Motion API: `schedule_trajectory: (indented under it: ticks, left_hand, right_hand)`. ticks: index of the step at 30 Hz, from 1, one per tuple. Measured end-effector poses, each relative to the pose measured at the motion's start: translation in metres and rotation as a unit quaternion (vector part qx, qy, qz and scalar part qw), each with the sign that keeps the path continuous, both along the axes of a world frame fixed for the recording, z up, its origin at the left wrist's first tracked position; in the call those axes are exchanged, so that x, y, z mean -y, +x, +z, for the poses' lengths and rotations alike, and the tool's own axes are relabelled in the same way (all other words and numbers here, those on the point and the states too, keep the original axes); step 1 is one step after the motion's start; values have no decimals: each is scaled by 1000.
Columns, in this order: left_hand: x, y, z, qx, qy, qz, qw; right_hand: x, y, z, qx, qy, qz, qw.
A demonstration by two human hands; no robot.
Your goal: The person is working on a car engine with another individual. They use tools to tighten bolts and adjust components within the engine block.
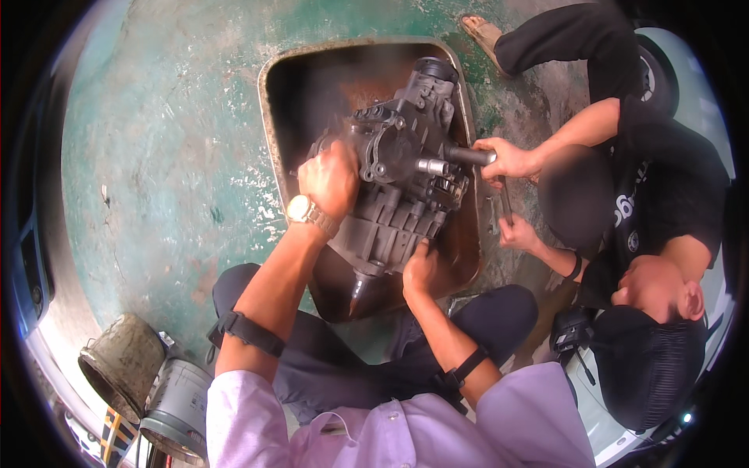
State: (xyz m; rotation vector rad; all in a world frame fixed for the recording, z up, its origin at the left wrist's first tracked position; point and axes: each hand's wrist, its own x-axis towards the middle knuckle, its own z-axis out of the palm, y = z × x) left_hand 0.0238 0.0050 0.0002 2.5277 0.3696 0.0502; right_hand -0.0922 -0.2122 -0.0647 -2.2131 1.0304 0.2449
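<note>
A grey cast-metal gearbox (394, 222) with a ribbed housing lies across a rectangular metal tray (267, 101). My left hand (331, 181) is closed on the gearbox's left side, knuckles up, with the fingertips hidden. At the lower right of the housing my right hand (420, 270) grips the ribbed edge; its thumb lies on top and its other fingers are mostly out of sight. A bright metal shaft end (433, 166) sticks out near the middle. A co-worker's hand (511, 160) holds a dark bar (468, 155) set against the gearbox's right side.
The co-worker's other hand (519, 234) holds a thin rod (505, 201) just right of the tray. Two buckets, a dirty one (125, 363) and a grey one (178, 402), stand at the lower left. The green floor (172, 156) is worn. My knees flank the tray's near edge.
</note>
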Motion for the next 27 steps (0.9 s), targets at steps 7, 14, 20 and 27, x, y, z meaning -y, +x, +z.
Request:
schedule_trajectory:
  ticks: [7,14,20,27]
  left_hand:
    - [0,2,4,-19,14,-3,1000]
    - [0,2,5,-32,14,-4,999]
    - [-1,2,4,-30,9,-4,999]
    - [0,3,5,-35,9,1,999]
  right_hand:
    - [-6,4,16,-6,-4,14,1000]
    - [-7,4,14,2,-12,10,1000]
    - [-4,4,12,-1,-7,19,1000]
    - [-6,8,23,-28,3,26,999]
